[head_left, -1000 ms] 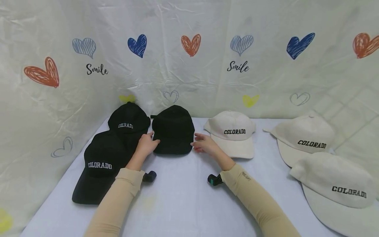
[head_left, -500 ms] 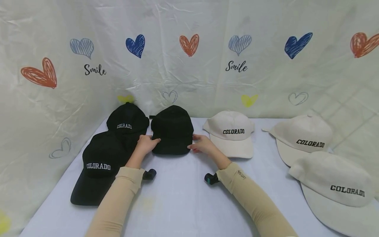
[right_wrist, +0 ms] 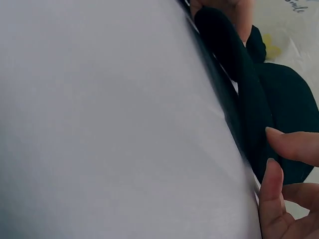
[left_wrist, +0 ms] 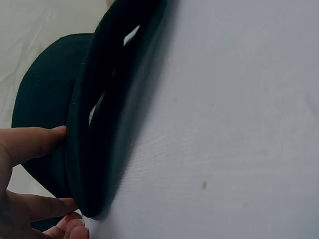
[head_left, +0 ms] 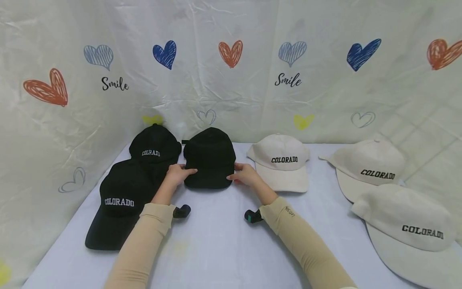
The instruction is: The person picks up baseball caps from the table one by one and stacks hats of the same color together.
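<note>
Gripping a plain black cap (head_left: 210, 149), toward eleven o'clock on the tabletop (head_left: 216, 245), by both sides of its brim (head_left: 209, 180): pinched at eight o'clock in the left hand (head_left: 177, 176) and at four o'clock in the right hand (head_left: 247, 176). Likely to slip from the fingertips if pulled sharply, given so shallow a hold on soft cloth; also apt to twist or tilt if tugged harder on one side, or to buckle if squeezed inward. Just beside, at nine o'clock, a lettered black cap (head_left: 155, 140), easily nudged by any leftward drift; at three o'clock, near the right hand, a cream cap (head_left: 280, 149), exposed to a stray knuckle. In looks, matte black, greenish in both wrist views, without visible lettering on the front; rounded and upright in the crown, facing six o'clock at the brim, with a short strap end (head_left: 185, 142) jutting out toward ten. Hard to tell whether resting fully on the tabletop or slightly raised.
</note>
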Demonstrator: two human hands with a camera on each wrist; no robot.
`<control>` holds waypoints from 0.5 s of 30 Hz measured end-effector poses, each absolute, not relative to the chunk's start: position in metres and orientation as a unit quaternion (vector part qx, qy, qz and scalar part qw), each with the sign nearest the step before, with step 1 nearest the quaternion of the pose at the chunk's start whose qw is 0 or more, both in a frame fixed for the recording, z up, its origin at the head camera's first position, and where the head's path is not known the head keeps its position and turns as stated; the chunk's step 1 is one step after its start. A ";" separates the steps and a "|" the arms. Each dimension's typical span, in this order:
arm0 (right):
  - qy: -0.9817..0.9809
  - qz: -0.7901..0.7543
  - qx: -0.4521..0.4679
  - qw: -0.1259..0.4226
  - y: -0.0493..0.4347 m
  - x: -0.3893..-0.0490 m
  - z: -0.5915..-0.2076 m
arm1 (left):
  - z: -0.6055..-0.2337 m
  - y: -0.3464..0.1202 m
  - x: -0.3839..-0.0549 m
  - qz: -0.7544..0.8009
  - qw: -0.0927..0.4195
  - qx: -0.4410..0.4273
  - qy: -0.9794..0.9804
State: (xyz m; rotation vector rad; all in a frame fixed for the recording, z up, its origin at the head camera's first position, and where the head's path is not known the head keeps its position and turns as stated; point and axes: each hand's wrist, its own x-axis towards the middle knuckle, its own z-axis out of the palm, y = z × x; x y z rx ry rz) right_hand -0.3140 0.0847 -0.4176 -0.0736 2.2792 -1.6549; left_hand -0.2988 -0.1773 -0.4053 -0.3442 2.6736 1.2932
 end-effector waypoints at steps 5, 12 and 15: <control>0.798 -0.583 -0.028 0.150 0.083 -0.312 -0.419 | -0.405 -0.177 -0.299 0.449 0.077 -0.115 0.883; 0.797 -0.587 -0.034 0.137 0.080 -0.308 -0.419 | -0.407 -0.177 -0.296 0.464 0.066 -0.116 0.876; 0.792 -0.596 -0.028 0.131 0.079 -0.306 -0.418 | -0.407 -0.176 -0.294 0.473 0.059 -0.108 0.872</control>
